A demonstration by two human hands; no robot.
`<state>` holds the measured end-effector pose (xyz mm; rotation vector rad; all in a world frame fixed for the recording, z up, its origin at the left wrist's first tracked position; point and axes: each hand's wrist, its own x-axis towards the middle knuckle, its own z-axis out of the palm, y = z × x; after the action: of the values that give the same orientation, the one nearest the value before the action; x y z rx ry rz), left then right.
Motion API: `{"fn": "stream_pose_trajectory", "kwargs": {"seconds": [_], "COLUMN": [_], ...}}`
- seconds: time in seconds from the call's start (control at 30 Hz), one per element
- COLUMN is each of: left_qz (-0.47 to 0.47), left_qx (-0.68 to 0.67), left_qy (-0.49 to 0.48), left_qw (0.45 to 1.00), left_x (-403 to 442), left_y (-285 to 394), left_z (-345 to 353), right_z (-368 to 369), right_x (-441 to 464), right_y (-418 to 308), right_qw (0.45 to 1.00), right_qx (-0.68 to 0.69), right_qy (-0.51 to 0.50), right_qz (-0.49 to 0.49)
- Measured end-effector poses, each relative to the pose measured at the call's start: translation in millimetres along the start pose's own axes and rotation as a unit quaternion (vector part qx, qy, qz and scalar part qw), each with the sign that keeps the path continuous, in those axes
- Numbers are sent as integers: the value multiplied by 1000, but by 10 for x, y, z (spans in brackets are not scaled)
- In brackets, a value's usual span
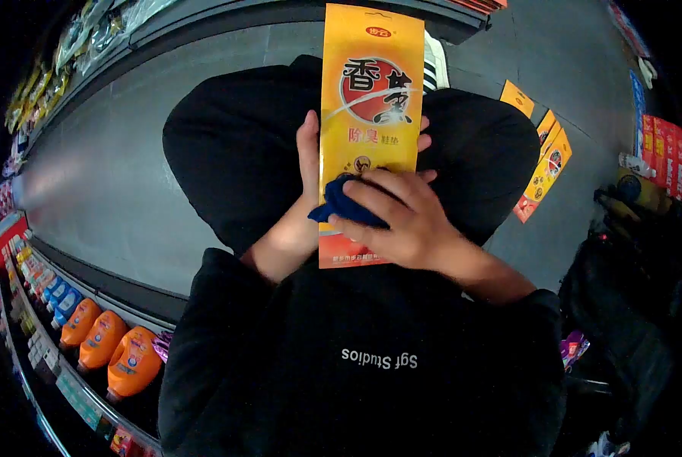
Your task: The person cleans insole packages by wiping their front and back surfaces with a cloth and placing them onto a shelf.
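Observation:
A long yellow packet with a red circle and dark characters stands over my lap, its lower end orange-red. From behind, my left hand supports it, with the thumb along the left edge and fingertips showing past the right edge. My right hand lies across the packet's lower front, its fingers curled over a dark blue cloth that touches the printed face. Part of the cloth is hidden under those fingers.
More yellow packets lie on the grey floor to the right. Orange bottles line a shelf at the lower left. Hanging packages are at the upper left, red boxes at the far right, and a dark bag-like shape below them.

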<state>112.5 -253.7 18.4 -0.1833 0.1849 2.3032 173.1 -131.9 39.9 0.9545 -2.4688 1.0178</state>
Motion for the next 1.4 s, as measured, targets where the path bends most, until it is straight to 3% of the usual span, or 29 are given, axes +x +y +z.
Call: {"fn": "stream_pose_trajectory", "kwargs": {"seconds": [0.07,0.1,0.17,0.27,0.3,0.33,0.37,0.5,0.63,0.73,0.83,0.9,1.03,1.1,1.2,1.23,1.3,1.4], "left_qz": [3,37,33,60,79,6,-1,7,20,10,-3,80,98,96,75,74,55,76], "left_qx": [52,95,-10,72,99,77,40,84,137,136,177,300,307,324,323,316,293,290], "left_qy": [-15,40,68,90,100,12,31,11,120,115,146,162,136,136,115,126,119,121], "left_qw": [999,994,997,992,987,997,999,996,983,984,973,936,937,931,936,938,947,946], "left_x": [2,-12,-43,-18,-15,-31,-11,1,-61,-80,-102,-91,-118,-139,-154,-151,-167,-176], "left_y": [8,23,33,29,21,21,21,35,162,250,328,363,519,522,489,459,434,470], "left_z": [28,68,40,-67,-66,121,143,65,54,36,13,70,133,160,181,163,226,203], "right_z": [-92,-182,-305,-196,-137,-49,10,-127,-325,-342,-313,-353,-342,-311,-437,-503,-572,-572], "right_x": [-10,84,213,213,184,116,61,12,35,5,-47,-43,-80,-76,73,154,275,350], "right_y": [149,242,410,279,170,62,-4,53,131,142,148,104,25,71,282,434,677,566], "right_qw": [996,990,978,981,987,993,996,996,991,989,991,992,996,997,994,996,985,987], "right_qx": [-91,-142,-166,-124,-121,-98,-75,-60,-84,-71,-52,-32,61,59,-2,-61,-110,-113], "right_qy": [-13,5,17,8,-21,-22,-24,-23,-27,21,41,31,-22,-13,-26,32,104,77], "right_qz": [5,16,126,149,107,68,30,62,105,129,120,119,69,39,105,50,77,83]}}
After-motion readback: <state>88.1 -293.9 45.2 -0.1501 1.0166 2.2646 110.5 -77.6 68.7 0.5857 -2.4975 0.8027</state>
